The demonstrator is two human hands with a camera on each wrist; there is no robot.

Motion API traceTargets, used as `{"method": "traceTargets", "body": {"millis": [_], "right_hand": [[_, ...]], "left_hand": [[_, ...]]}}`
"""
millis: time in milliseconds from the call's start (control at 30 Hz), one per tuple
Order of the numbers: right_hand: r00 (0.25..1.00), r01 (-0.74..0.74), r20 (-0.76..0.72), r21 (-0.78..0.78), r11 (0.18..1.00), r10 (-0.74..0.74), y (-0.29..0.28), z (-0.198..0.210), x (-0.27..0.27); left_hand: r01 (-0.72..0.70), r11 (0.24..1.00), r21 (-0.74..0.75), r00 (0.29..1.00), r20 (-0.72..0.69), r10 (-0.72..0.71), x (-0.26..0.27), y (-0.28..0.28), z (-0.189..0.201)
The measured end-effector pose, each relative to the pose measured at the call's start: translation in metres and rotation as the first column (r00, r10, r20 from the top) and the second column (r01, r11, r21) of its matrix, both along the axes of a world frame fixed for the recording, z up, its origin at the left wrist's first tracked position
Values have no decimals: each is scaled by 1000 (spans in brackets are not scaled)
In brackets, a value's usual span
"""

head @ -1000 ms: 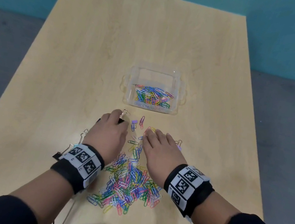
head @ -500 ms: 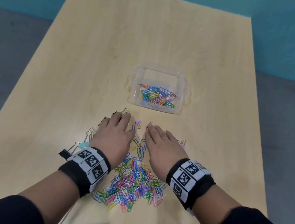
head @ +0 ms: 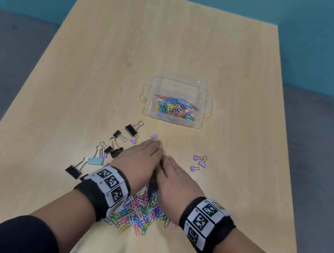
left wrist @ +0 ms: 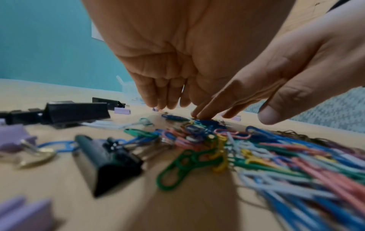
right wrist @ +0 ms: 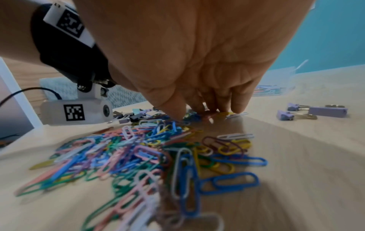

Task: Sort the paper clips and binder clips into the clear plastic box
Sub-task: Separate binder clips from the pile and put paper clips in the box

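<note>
Both hands have drawn together since the earlier frames: the left hand (head: pixel 139 161) and right hand (head: pixel 177 181), a moment ago flat and a little apart over the far edge of the heap, now meet at their inner edges, fingers (left wrist: pixel 158 95) straight and angled down onto the desk (head: pixel 173 41). Neither holds anything; the tips press among the paper clips (head: pixel 141 210) in a raking, cupping posture. The wrist views show the right hand's fingertips (right wrist: pixel 237 107) touching the desk at the heap's far margin.

With the hands closed in, binder clips lie uncovered on both sides: black binder clips (head: pixel 115 151), a light blue binder clip (head: pixel 95 161) and small purple ones at about 10 o'clock from the hands, and three purple binder clips (head: pixel 198 163) at about 2 o'clock. The clear plastic box (head: pixel 178 83) sits at 12 o'clock, well apart from the hands, already holding a layer of coloured paper clips.

My reading is that the person is gathering a fresh batch of paper clips to scoop toward the box. Most of the heap and every visible binder clip remain outside it, so the sorting is well short of done.
</note>
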State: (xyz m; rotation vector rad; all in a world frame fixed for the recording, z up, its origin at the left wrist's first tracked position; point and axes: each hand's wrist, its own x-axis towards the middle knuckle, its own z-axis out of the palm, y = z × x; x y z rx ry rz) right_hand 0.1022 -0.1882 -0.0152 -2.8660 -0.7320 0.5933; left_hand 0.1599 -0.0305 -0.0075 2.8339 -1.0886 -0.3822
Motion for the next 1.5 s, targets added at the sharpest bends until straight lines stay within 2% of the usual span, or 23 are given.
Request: {"method": "traceTargets", "body": {"millis": [100, 200, 267, 333, 433, 500, 600, 767, 867, 967, 1067, 1233, 1367, 1500], "right_hand": [[998, -62, 3, 41, 997, 62, -4, 3, -14], [1000, 4, 15, 153, 988, -7, -20, 17, -30], [997, 54, 38, 177, 983, -62, -28, 19, -36], [994, 63, 82, 168, 984, -78, -28, 15, -36], [993, 87, 74, 125, 988, -97, -20, 9, -28], [997, 48, 61, 90, 995, -54, -12, 5, -26], [998, 15, 64, 121, 993, -23, -9, 12, -32], [980, 165, 104, 68, 984, -172, -23, 10, -28], [991, 90, 93, 18, 996, -91, -20, 2, -31], [996, 33, 86, 46, 998, -37, -18, 3, -41], [992, 56, 112, 75, 996, -64, -22, 7, -49], [988, 68, 131, 103, 992, -81, -27, 14, -62], [990, 87, 103, 126, 988, -100, -31, 16, -66], [989, 85, 110, 120, 989, -98, -31, 18, -66]], "left_hand": [[40, 999, -7, 999, 7, -40, -17, 5, 0], [34, 999, -20, 993, -109, -36, -41, 10, -1], [9, 1000, -8, 992, -126, -10, -53, 11, 0], [-66, 997, 27, 994, -82, 68, -58, 9, 0], [-189, 977, 98, 981, -35, 193, -53, 6, -8], [-218, 967, 133, 973, -53, 226, -52, 5, -10], [-240, 967, 86, 962, -108, 249, -61, 6, -4], [-374, 923, 87, 921, -79, 381, -74, 9, 10], [-295, 952, 79, 945, -120, 303, -79, 6, 13], [-343, 937, 63, 934, -85, 347, -79, 10, 13], [-405, 910, 90, 905, -102, 413, -72, 14, 9], [-274, 961, 46, 953, -121, 278, -82, 13, 6], [-433, 900, 45, 895, -96, 435, -94, 19, 7], [-313, 950, 8, 946, -83, 313, -104, 18, 4]]}}
